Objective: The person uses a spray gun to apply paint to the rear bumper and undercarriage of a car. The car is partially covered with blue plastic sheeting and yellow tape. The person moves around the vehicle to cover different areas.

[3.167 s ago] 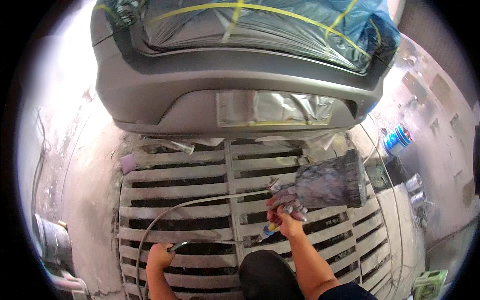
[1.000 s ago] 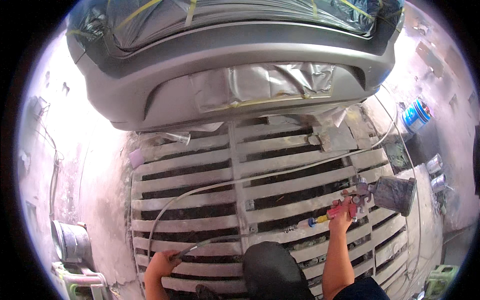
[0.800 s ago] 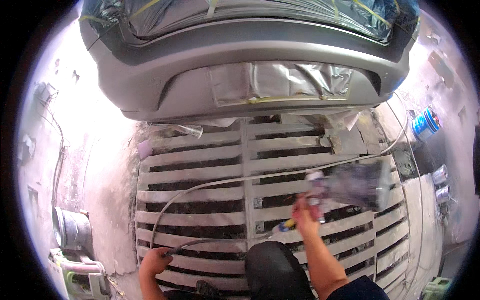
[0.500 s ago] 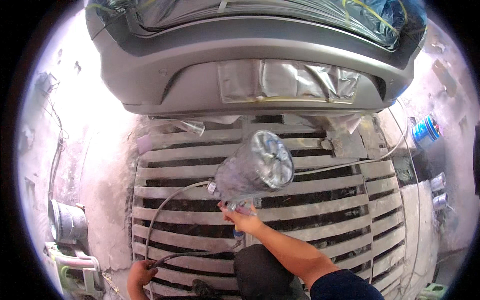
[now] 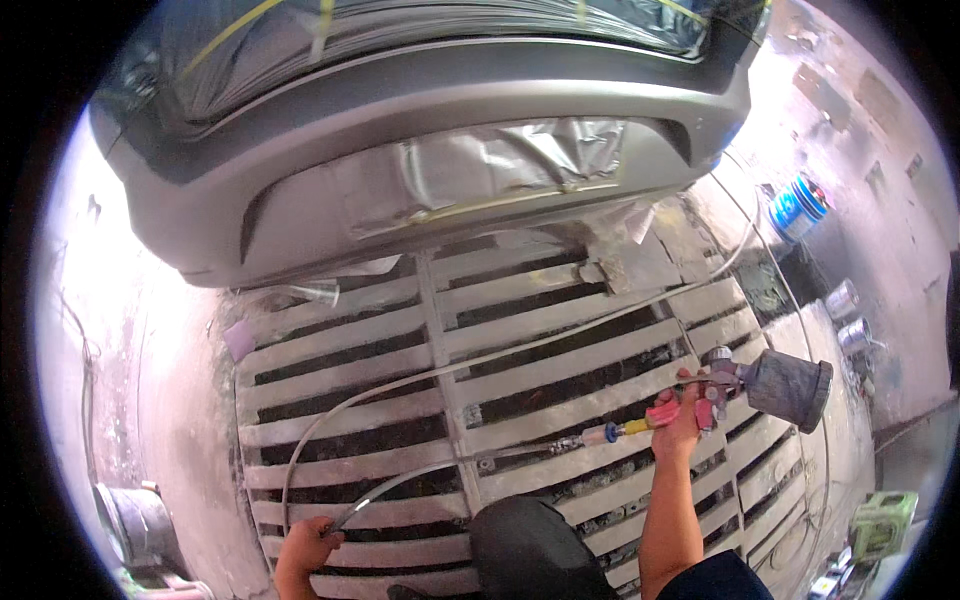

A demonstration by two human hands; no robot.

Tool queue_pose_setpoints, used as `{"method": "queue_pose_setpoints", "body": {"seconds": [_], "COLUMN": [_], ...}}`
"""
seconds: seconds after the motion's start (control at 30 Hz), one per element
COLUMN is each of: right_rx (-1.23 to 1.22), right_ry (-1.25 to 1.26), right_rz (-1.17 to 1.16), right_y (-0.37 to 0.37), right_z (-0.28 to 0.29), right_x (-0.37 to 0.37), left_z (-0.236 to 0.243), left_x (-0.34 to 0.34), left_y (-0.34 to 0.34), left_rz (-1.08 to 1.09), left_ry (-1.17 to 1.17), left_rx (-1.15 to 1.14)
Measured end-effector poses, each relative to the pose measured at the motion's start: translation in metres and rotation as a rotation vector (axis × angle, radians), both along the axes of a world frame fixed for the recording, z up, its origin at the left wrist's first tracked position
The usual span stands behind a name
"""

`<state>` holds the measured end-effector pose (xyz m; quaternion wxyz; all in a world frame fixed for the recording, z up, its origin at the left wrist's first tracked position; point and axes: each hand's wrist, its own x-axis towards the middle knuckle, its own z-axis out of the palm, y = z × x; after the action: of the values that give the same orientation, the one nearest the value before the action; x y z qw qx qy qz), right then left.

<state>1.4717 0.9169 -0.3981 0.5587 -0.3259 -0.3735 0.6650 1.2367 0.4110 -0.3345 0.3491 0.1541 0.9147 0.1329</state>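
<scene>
My right hand [image 5: 676,432] is closed on a spray gun [image 5: 705,398] with a pink body and a dirty dark cup [image 5: 785,390], which lies sideways toward the right. A yellow-and-blue fitting [image 5: 622,431] joins it to a grey hose [image 5: 410,474]. My left hand [image 5: 308,548] grips that hose low on the left. Beyond both hands is the grey rear bumper [image 5: 460,92] of a car, its upper part covered in plastic sheeting [image 5: 430,22] with yellow tape. A crinkled silver masking sheet [image 5: 500,165] covers the bumper's middle.
Under me is a slatted grate [image 5: 560,330], crossed by a second hose. At the right are a blue bucket [image 5: 797,208], metal cans [image 5: 852,336] and a green plastic stool [image 5: 882,522]. A bucket [image 5: 140,525] sits lower left, and a purple square [image 5: 240,340] lies beside the grate.
Half a second ago the spray gun was in the centre; my right hand has swung it back rightward. The view has turned, and the bumper appears farther left and more tilted.
</scene>
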Motion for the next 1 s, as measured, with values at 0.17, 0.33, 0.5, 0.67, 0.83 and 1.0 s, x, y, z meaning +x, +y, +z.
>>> {"method": "queue_pose_setpoints", "body": {"seconds": [0.17,0.33,0.5,0.67,0.83,1.0], "right_rx": [-0.087,-0.259,-0.301,-0.403,-0.342,-0.380], "right_ry": [-0.073,-0.280,-0.159,-0.258,-0.235,-0.185], "right_rz": [0.415,0.791,0.361,0.144,0.159,0.477], "right_y": [-0.039,-0.060,-0.008,0.048,0.031,0.010], "right_z": [0.012,0.049,0.064,0.105,0.108,0.118], "right_x": [-0.018,-0.049,-0.009,0.065,0.067,0.020], "left_z": [-0.020,0.004,0.031,0.074,0.097,0.065], "left_x": [0.005,0.038,0.088,0.145,0.186,0.202], "left_y": [0.015,0.009,-0.009,0.006,0.046,0.025], "left_rz": [-0.053,0.014,-0.008,-0.098,0.031,-0.160], "left_ry": [-0.121,-0.332,-0.400,-0.371,-0.488,-0.493], "left_rx": [-0.061,-0.237,-0.357,-0.261,-0.436,-0.361]}}
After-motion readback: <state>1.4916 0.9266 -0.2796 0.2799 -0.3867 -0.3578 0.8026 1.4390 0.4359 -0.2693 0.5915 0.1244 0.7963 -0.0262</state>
